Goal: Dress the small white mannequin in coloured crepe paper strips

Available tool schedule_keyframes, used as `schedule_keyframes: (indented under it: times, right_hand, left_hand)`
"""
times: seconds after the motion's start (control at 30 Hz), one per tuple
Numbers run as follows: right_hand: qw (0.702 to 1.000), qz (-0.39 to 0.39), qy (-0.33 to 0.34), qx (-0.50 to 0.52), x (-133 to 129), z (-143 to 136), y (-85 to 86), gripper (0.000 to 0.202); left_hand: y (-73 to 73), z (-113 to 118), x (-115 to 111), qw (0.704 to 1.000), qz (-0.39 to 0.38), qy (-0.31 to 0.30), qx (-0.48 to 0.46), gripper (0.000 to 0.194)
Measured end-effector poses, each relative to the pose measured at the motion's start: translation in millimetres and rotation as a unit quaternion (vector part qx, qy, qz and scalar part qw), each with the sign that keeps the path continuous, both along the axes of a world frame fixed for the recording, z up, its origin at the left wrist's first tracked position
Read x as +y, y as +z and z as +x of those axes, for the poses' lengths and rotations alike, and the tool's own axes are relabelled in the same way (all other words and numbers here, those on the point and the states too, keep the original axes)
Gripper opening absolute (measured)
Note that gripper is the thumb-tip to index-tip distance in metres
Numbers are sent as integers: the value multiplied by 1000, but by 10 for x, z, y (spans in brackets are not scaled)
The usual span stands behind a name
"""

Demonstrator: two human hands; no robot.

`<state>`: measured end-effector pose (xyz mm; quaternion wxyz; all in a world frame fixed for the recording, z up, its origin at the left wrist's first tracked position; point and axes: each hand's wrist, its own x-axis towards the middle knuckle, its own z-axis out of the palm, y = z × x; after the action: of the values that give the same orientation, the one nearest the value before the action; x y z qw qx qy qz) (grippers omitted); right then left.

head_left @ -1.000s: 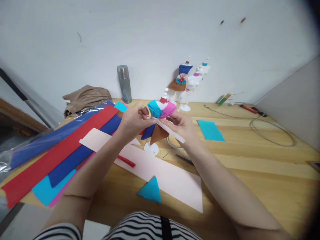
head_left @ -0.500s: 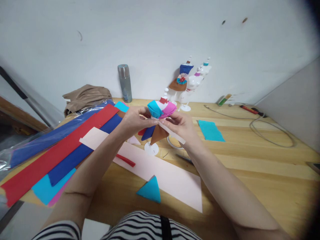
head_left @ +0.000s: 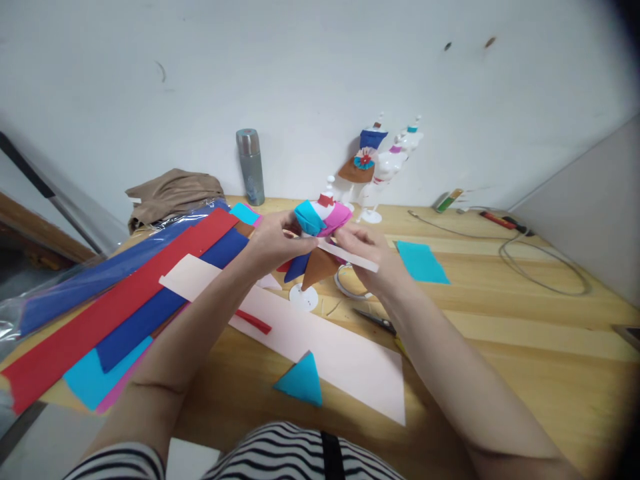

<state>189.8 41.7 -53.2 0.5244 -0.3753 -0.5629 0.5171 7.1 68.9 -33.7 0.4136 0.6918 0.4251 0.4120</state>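
A small white mannequin with a teal and magenta top (head_left: 324, 217) stands on a round white base (head_left: 303, 298). Brown, blue and red pointed pieces form its skirt (head_left: 319, 265). My left hand (head_left: 279, 245) is closed at the left of its waist, thumb pressing the end of a narrow pale strip (head_left: 353, 256). At the right side of the waist is my right hand (head_left: 364, 244), its fingers bent behind the strip. The strip slants down to the right across my right hand. What the right fingertips grip is hidden.
Pale pink fabric (head_left: 345, 353), a teal triangle (head_left: 303, 381) and scissors (head_left: 375, 320) lie in front. Red (head_left: 115, 300) and blue strips are at left. Behind stand a flask (head_left: 251, 167) and dressed mannequins (head_left: 373, 157). A teal piece (head_left: 423, 261) and cable (head_left: 543, 283) are right.
My right hand has moved slightly right, away from my left thumb. The pale strip's free end has swung right and up. More of the scissors shows.
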Motion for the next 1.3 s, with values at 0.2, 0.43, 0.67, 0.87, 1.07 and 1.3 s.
schedule_keyframes:
  times: [0.2,0.43,0.67,0.87,1.07,1.3]
  right_hand:
    - [993,50,47,-99,-105,100,131,45]
    - [933,152,-171,-276,-249,32,174,31]
    - [921,177,-157,-308,-255,54,163,29]
    - [956,113,-118,-243,-226,81,181,26]
    - [960,120,-103,-231,-185,118,166,23]
    - [961,118,-93,-234,-136,156,155,24]
  left_hand:
    - [25,18,-12,1000,-15,-1,-16,20]
    - [22,22,-14,999,-21,2,-25,19]
    - [6,3,11,999,-24,-17,-27,21]
    - [-19,-12,37,996,-52,-41,-64,27]
    - [-8,-43,63,994,-59,-58,-71,27]
    - [-28,-50,89,993,-62,-66,-80,33]
